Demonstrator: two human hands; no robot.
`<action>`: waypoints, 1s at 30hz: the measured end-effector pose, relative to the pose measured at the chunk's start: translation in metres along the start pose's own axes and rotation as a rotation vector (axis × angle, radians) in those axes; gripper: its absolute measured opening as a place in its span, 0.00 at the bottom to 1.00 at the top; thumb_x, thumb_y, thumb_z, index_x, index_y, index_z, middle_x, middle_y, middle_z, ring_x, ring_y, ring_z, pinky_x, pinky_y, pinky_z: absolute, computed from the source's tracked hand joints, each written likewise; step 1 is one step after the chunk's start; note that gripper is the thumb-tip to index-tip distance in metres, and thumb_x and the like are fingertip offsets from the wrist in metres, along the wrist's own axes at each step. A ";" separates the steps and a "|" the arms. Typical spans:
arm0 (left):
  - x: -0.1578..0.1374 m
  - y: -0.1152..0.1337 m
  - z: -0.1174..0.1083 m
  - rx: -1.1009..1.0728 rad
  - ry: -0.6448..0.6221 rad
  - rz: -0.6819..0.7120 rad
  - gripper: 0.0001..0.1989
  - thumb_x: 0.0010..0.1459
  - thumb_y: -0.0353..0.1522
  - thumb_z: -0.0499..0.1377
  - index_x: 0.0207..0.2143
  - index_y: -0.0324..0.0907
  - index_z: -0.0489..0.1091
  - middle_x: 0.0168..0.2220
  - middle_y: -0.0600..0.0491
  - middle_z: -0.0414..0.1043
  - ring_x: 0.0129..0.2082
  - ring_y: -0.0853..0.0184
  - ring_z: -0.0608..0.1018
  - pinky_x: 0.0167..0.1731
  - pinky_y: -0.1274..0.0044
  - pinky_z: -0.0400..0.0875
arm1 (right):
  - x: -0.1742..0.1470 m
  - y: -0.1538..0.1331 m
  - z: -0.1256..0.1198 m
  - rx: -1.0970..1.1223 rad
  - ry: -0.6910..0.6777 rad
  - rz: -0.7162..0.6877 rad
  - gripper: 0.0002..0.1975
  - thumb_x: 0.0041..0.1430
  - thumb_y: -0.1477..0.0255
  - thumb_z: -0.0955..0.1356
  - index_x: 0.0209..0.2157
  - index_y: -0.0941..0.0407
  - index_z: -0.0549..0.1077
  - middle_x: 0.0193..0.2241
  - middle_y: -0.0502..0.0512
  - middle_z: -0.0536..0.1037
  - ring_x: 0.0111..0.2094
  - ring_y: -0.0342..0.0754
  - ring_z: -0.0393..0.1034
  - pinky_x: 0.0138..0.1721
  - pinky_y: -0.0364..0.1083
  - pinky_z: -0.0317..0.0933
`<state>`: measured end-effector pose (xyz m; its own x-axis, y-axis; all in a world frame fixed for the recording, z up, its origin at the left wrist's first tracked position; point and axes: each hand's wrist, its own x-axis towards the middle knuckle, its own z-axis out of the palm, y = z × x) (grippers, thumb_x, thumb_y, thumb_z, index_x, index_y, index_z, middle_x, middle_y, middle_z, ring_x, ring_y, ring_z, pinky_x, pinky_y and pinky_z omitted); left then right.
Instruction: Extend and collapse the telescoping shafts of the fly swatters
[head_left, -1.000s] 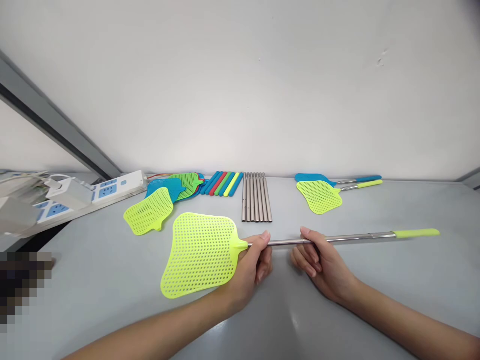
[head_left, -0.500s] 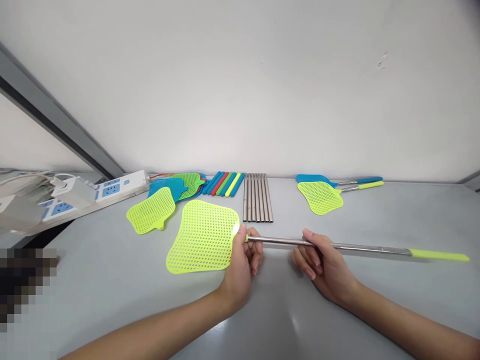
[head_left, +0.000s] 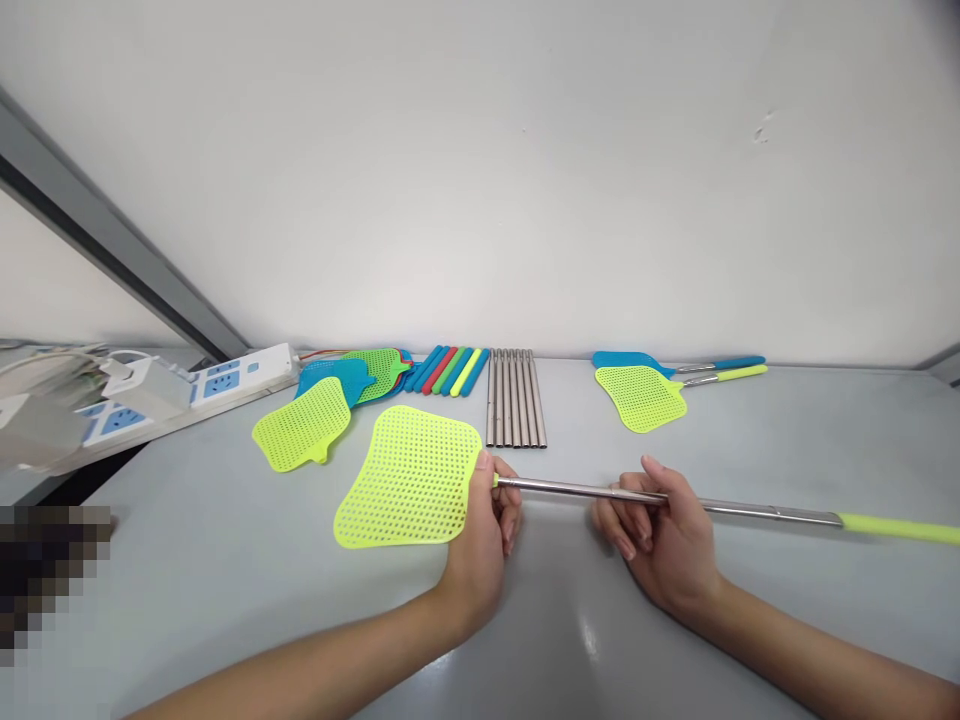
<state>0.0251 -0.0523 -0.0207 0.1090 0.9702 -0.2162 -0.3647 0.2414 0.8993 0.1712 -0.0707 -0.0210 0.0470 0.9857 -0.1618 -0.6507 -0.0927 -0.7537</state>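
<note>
The left hand [head_left: 480,545] pinches the yellow-green fly swatter [head_left: 411,478] at its neck; the right hand [head_left: 660,540] closes on the telescopic steel rod [head_left: 675,500], low over the tabletop [head_left: 225,580]. Pulling straight along the rod, neck steady, seems wisest.

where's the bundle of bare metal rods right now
In the head view, the row of bare metal rods lies at the table's back centre, between the coloured handle grips on its left and the finished swatters on its right.
</note>
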 end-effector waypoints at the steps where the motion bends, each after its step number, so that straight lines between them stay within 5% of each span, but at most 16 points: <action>1: 0.000 0.000 0.000 -0.018 0.003 0.002 0.20 0.55 0.46 0.41 0.21 0.41 0.56 0.10 0.62 0.46 0.12 0.76 0.51 0.13 0.82 0.47 | 0.000 0.000 0.000 -0.002 -0.003 0.011 0.26 0.54 0.66 0.57 0.05 0.56 0.54 0.05 0.46 0.45 0.09 0.40 0.51 0.19 0.44 0.44; 9: 0.000 0.001 0.004 0.078 0.065 0.028 0.19 0.54 0.45 0.45 0.19 0.41 0.54 0.11 0.62 0.47 0.11 0.77 0.51 0.12 0.84 0.48 | 0.001 0.001 0.000 0.010 -0.020 0.036 0.25 0.54 0.69 0.57 0.05 0.57 0.55 0.05 0.46 0.46 0.10 0.41 0.51 0.19 0.44 0.43; 21: -0.010 0.001 0.000 0.309 -0.187 -0.011 0.23 0.57 0.44 0.37 0.19 0.40 0.57 0.12 0.60 0.48 0.13 0.77 0.53 0.14 0.83 0.49 | 0.001 0.003 -0.008 0.091 -0.032 0.103 0.24 0.53 0.67 0.55 0.06 0.56 0.55 0.05 0.47 0.49 0.10 0.43 0.54 0.19 0.45 0.44; 30: -0.007 -0.004 -0.004 0.229 -0.240 -0.025 0.23 0.58 0.44 0.36 0.19 0.40 0.56 0.12 0.60 0.48 0.13 0.76 0.52 0.13 0.83 0.46 | -0.003 0.005 -0.010 0.042 -0.149 0.104 0.24 0.54 0.67 0.53 0.07 0.55 0.56 0.05 0.47 0.50 0.10 0.44 0.55 0.17 0.44 0.44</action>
<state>0.0225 -0.0596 -0.0240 0.3402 0.9252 -0.1679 -0.1447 0.2280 0.9629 0.1751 -0.0755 -0.0308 -0.1333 0.9813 -0.1388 -0.6774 -0.1924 -0.7100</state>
